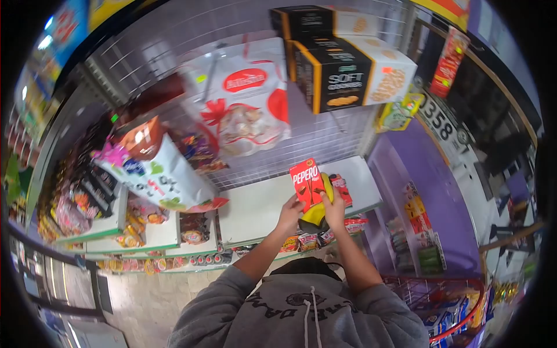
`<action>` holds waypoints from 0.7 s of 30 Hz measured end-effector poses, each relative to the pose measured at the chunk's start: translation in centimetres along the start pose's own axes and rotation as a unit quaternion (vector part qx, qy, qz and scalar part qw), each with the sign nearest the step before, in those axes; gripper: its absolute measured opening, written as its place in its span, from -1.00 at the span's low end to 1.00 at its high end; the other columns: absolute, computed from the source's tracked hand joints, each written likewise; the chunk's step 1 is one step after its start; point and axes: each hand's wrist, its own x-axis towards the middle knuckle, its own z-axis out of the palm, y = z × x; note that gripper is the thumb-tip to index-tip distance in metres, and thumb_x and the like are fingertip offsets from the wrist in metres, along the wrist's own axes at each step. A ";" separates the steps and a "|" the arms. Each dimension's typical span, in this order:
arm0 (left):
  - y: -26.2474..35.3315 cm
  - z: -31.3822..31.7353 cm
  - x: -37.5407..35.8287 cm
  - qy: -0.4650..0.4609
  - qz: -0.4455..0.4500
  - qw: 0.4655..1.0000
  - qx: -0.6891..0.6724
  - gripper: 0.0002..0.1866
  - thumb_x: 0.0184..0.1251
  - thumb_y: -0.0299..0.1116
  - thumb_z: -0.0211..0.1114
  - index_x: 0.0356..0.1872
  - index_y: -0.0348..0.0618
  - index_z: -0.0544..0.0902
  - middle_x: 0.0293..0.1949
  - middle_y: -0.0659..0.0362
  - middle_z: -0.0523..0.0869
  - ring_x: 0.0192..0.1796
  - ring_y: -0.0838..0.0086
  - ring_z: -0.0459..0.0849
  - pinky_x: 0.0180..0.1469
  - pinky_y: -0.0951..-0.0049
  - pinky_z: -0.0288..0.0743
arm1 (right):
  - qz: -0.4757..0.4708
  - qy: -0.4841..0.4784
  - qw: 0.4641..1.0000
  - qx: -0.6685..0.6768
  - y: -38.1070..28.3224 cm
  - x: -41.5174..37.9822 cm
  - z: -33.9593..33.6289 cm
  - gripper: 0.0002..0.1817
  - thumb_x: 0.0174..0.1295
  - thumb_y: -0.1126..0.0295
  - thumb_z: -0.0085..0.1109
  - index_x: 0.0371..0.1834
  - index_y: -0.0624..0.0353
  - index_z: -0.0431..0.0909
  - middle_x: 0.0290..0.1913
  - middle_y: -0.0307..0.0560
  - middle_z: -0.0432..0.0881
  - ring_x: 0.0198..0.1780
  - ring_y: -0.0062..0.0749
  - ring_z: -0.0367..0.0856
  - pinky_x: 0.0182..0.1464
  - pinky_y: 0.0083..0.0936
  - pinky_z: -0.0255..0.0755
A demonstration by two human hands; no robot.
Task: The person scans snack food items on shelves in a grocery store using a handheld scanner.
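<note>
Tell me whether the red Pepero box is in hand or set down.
In hand: the left hand grips the red Pepero box at its lower corner, lettering facing the wearer.

Kind of place: a shop is showing, one stocking packaged snacks
Above the white shelf [249,211]: a large snack bag [252,101] and "SOFT" boxes [342,75] are lining a wire grid [313,136]
Left of the white shelf: tiered shelves [119,211] are displaying many packets
Right of the white shelf: purple shelving [377,174] is holding packaged goods
Sticker: a small bright tag [201,78] is marking the large snack bag
</note>
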 end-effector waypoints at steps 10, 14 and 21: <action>-11.4 2.5 12.1 -0.012 -0.169 0.983 0.074 -0.42 0.26 -0.51 0.24 0.31 -0.18 0.28 -0.08 0.03 0.64 -0.08 0.21 0.67 -0.01 -0.02 0.61 | 0.230 0.046 0.943 -0.238 10.3 1.2 -13.1 -0.60 0.24 0.07 0.11 -0.05 0.16 0.60 -0.27 0.27 0.63 -0.13 0.19 0.60 -0.12 -0.05 0.45; -15.1 3.9 16.8 0.084 -0.195 0.967 0.138 -0.45 0.23 -0.52 0.27 0.26 -0.03 0.35 -0.08 0.11 0.63 -0.07 0.27 0.63 -0.03 -0.03 0.53 | 0.274 0.081 0.930 -0.231 13.7 0.2 -17.5 -0.58 0.22 0.09 0.13 -0.02 0.16 0.59 -0.24 0.28 0.63 -0.10 0.19 0.59 -0.07 -0.08 0.44; -20.1 5.2 23.7 0.181 -0.212 0.949 0.147 -0.44 0.19 -0.56 0.29 0.23 0.02 0.38 -0.05 0.12 0.61 -0.10 0.31 0.61 -0.09 0.13 0.52 | 0.321 0.086 0.917 -0.221 18.8 -2.4 -22.2 -0.60 0.21 0.14 0.15 -0.04 0.22 0.58 -0.26 0.28 0.63 -0.14 0.15 0.61 -0.10 -0.16 0.46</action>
